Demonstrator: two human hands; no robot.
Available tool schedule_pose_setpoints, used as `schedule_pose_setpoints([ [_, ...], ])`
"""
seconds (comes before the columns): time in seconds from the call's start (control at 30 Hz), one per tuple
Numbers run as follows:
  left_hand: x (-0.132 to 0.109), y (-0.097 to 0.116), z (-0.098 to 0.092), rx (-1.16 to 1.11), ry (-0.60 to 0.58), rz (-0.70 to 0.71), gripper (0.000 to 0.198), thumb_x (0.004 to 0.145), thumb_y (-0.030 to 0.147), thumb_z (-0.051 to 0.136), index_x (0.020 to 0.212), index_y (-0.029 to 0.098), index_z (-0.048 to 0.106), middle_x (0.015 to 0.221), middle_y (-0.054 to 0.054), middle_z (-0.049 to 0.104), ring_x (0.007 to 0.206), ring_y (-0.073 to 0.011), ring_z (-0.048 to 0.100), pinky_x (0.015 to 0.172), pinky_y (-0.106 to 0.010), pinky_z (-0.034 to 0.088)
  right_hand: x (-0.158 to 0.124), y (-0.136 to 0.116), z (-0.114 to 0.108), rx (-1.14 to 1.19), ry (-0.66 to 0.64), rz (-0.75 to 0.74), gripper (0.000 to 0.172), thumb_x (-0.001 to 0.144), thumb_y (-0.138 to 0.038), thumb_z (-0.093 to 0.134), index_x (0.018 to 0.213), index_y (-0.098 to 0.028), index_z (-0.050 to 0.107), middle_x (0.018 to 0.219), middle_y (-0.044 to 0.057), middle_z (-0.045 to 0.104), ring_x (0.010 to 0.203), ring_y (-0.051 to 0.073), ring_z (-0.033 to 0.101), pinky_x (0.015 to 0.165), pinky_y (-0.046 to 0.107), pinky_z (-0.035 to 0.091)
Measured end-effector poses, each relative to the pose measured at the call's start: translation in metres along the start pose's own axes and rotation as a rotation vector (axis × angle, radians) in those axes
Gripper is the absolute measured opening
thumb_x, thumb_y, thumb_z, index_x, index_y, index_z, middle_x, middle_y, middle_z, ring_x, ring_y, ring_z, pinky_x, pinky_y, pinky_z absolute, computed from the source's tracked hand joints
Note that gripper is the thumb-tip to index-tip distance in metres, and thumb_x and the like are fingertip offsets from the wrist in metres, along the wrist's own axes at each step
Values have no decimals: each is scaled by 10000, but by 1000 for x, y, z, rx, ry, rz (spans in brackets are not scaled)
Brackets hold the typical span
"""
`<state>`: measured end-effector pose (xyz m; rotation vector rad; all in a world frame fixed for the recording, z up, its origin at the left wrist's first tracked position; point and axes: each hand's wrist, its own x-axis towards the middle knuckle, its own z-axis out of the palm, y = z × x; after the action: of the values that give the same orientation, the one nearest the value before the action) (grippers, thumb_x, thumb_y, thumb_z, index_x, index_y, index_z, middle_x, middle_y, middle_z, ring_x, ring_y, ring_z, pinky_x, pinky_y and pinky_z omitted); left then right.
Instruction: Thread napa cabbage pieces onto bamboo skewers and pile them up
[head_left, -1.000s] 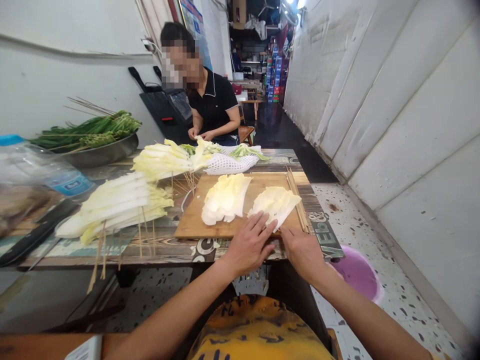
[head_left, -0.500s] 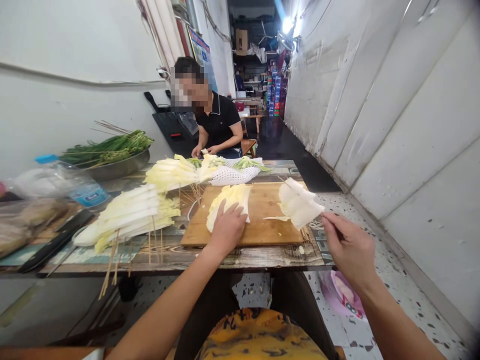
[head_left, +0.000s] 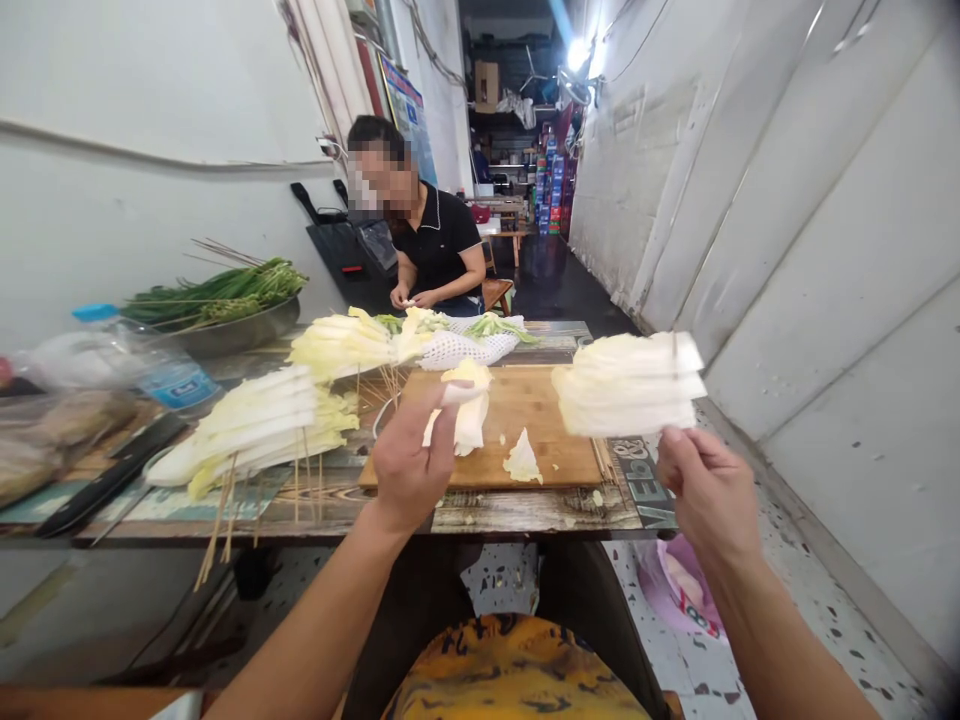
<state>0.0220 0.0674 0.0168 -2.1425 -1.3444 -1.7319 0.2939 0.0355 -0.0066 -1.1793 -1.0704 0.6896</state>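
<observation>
My right hand (head_left: pixel 711 490) is closed round the lower end of a skewer. Several pale napa cabbage leaf pieces (head_left: pixel 626 385) are threaded on it, held up over the right end of the wooden cutting board (head_left: pixel 547 390). Above the board's left side, my left hand (head_left: pixel 412 455) pinches a cabbage leaf piece (head_left: pixel 459 392) between thumb and fingers. Behind that hand, more cut cabbage leaf (head_left: pixel 471 428) lies on the board, partly hidden. A torn cabbage scrap (head_left: pixel 523 458) rests near the board's front.
Skewered cabbage (head_left: pixel 262 415) is piled left of the board, its sticks jutting past the table edge. A black-handled knife (head_left: pixel 112 478), a water bottle (head_left: pixel 169 370) and a metal bowl of greens (head_left: pixel 225 325) stand farther left. A person (head_left: pixel 439 240) sits across the table.
My left hand has risen off the board and moved left, now pinching a leaf piece. The right hand has raised and turned the skewer, so its leaves face me; a scrap now shows on the board.
</observation>
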Motion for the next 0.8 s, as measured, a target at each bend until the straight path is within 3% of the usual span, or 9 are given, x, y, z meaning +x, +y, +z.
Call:
schedule_pose_setpoints([
  [0.07, -5, 11, -9, -132, -54, -164, 221, 894, 270, 483, 1063, 181, 593, 1014, -60, 681, 944, -183, 629, 861, -305, 488, 2, -2, 1, 5, -24, -1, 372, 848, -423, 557, 580, -201, 426, 505, -87, 276, 450, 81, 252, 425, 219, 226],
  [0.13, -11, 18, -14, -347, -169, -357, 229, 892, 324, 488, 1037, 177, 587, 950, -60, 683, 887, -187, 639, 820, -315, 507, -1, -6, -1, -22, -102, 22, 382, 820, -407, 603, 550, -193, 438, 491, -79, 303, 449, 80, 271, 428, 220, 236],
  [0.27, -22, 21, -14, -911, -433, -816, 271, 854, 388, 547, 1034, 186, 560, 784, -35, 668, 736, -181, 660, 711, -320, 541, -18, -17, -8, -191, -480, 90, 300, 824, -395, 598, 625, -171, 608, 577, -17, 529, 540, 121, 467, 508, 228, 366],
  [0.33, -29, 19, -11, -1069, -464, -1051, 255, 803, 365, 631, 971, 180, 582, 715, -6, 645, 642, -141, 647, 644, -262, 537, -26, -18, -10, -274, -653, 115, 306, 854, -418, 544, 699, -176, 651, 659, 7, 600, 626, 158, 540, 574, 246, 416],
  [0.4, -36, 15, -7, -1121, -453, -1225, 227, 742, 328, 708, 847, 150, 615, 688, 3, 639, 560, -89, 612, 562, -181, 502, -31, -16, -10, -353, -730, 124, 334, 862, -428, 526, 665, -178, 627, 647, 5, 588, 628, 161, 543, 581, 247, 420],
  [0.53, -48, 9, -1, -1107, -409, -1366, 261, 689, 334, 755, 745, 98, 657, 703, -30, 667, 503, -62, 579, 468, -132, 452, -37, -6, -9, -496, -805, 127, 384, 889, -449, 480, 624, -181, 550, 594, -19, 495, 554, 122, 455, 522, 224, 367],
  [0.8, -48, 10, -5, -1174, -470, -1359, 208, 699, 282, 754, 759, 104, 665, 736, -44, 696, 591, -85, 623, 558, -152, 488, -39, -1, -9, -526, -895, 126, 391, 922, -454, 406, 671, -180, 529, 640, -4, 472, 635, 144, 438, 574, 242, 364],
])
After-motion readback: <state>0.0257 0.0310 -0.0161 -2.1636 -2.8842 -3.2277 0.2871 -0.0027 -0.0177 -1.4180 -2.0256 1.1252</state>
